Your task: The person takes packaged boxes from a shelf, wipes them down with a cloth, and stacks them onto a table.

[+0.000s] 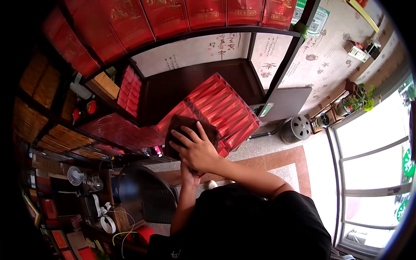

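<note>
A dark brown cloth (173, 141) is bunched up in front of me, against a stack of glossy red boxes (221, 110) wrapped in clear film. My right hand (193, 148) lies on top of the cloth with its fingers spread. Below it, my left hand (189, 175) is closed on the lower part of the cloth; its fingers are partly hidden. The red boxes sit at the front of a dark wooden shelf (195, 78), and the cloth covers their near left corner.
Tall red packages (208, 13) line the shelf above. Smaller red boxes (129, 91) stand at the left. A black chair (158, 203) is at lower left, near a small fan (75, 175). At right are a round metal bin (297, 129), a potted plant (362, 99) and glass doors (368, 173).
</note>
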A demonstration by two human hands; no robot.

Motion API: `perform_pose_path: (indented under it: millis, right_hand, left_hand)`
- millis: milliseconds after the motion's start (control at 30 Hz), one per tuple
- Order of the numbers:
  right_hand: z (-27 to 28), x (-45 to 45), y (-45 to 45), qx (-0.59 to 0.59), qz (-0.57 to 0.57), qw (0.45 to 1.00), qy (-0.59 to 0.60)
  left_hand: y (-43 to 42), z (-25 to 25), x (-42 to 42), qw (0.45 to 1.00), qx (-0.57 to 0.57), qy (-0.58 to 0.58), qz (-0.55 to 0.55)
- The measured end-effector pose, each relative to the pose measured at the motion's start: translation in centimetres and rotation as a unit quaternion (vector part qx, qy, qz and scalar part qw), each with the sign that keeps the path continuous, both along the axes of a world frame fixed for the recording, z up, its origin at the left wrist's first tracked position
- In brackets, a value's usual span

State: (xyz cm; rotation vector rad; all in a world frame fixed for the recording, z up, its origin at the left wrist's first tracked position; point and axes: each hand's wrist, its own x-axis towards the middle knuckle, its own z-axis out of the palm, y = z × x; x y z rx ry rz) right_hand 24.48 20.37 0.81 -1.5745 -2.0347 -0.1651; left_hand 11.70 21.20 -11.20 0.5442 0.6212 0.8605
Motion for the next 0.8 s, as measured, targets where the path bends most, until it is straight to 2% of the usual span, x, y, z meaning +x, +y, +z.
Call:
perform_pose_path:
  millis: [67, 133, 200, 333, 433, 533, 600, 667, 800]
  right_hand:
    - [-1.0, -0.8, 2.5, 0.010, 0.040, 0.999, -0.030]
    - [-0.8, -0.9, 4.0, 0.006, 0.154, 0.987, -0.039]
    - [-0.7, -0.3, 5.1, -0.015, 0.178, 0.983, -0.047]
    - [0.5, 2.9, 6.6, 0.055, 0.104, 0.990, -0.080]
    - [2.2, 7.0, 7.4, 0.063, -0.071, 0.994, -0.059]
    - [2.3, 10.5, 7.2, 0.078, -0.265, 0.960, -0.042]
    - [1.8, 10.3, 6.8, 0.076, -0.307, 0.948, -0.040]
    - [1.4, 9.0, 6.4, 0.057, -0.305, 0.948, -0.066]
    - [1.2, 3.8, 4.1, 0.024, -0.170, 0.983, -0.068]
  left_hand:
    - [0.1, -0.8, -0.2, 0.999, -0.017, -0.005, 0.029]
    - [0.5, -2.0, -0.4, 0.998, -0.033, -0.010, 0.055]
    - [0.8, -3.0, -1.0, 0.998, 0.011, 0.000, 0.069]
    - [0.5, -1.6, -0.3, 0.995, 0.008, -0.034, 0.091]
    - [0.1, 0.3, 0.2, 0.995, -0.020, -0.026, 0.095]
    - [0.0, 0.8, 0.5, 0.996, -0.021, -0.045, 0.081]
    - [-0.1, 1.5, 0.6, 0.996, -0.019, -0.027, 0.079]
    - [-0.2, 2.4, 1.0, 0.997, -0.015, -0.010, 0.077]
    - [0.0, 3.4, 1.1, 0.997, -0.041, -0.022, 0.066]
